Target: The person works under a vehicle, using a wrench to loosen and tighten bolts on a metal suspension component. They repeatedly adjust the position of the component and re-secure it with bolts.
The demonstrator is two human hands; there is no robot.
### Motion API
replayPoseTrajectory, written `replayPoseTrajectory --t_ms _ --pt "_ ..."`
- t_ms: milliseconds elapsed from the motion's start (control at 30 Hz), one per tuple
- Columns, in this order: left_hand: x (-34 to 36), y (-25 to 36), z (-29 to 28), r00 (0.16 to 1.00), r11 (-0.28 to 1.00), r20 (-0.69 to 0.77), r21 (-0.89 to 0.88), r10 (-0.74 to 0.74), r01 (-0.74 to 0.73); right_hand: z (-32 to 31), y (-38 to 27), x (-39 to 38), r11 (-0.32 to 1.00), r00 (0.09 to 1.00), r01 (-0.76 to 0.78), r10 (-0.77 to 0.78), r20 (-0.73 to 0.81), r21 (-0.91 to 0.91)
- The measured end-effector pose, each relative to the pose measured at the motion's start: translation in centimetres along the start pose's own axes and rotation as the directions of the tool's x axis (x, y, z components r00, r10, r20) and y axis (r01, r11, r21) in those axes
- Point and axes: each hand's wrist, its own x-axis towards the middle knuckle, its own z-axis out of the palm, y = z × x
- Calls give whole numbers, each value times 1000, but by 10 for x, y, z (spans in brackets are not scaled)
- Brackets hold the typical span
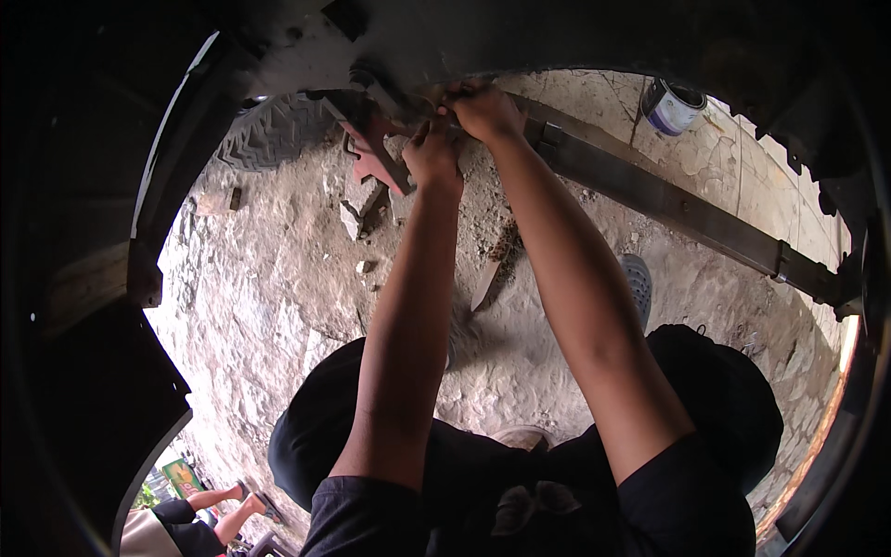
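Observation:
Overhead is dark vehicle bodywork [548,37] with a bracket and fitting under it at top centre. My left hand [432,148] is raised at that fitting with curled fingers, just left of and below my right hand [483,111], whose fingers are also bent round something small at the fitting. What exactly they grip is hidden. A pinkish-red metal piece [371,153] stands left of my hands. A long dark steel bar [659,195] runs from behind my right hand down to the right.
A treaded tire [264,135] lies behind, with rubble [360,204] nearer. A paint can [673,107] stands at upper right. A grey sandal [636,283] shows beside my right forearm. Another person's legs [223,515] appear at lower left. Dark wheel-arch edges [148,269] surround the view.

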Motion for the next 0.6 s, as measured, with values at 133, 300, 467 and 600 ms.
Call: replayPoseTrajectory --t_ms 133,300,467,600 --pt "6 3 -12 963 986 269 -161 11 34 5 8 12 997 996 54 -57 -62 -60" --pt "4 2 -7 986 997 168 -76 -10 23 7 15 24 998 998 9 -13 -62 -65" --pt "-3 7 10 997 998 -70 56 17 -13 8 6 6 998 993 -29 23 -119 -48" --pt "4 9 7 995 995 -97 97 10 0 7 -3 -9 996 984 12 -28 -176 -90"
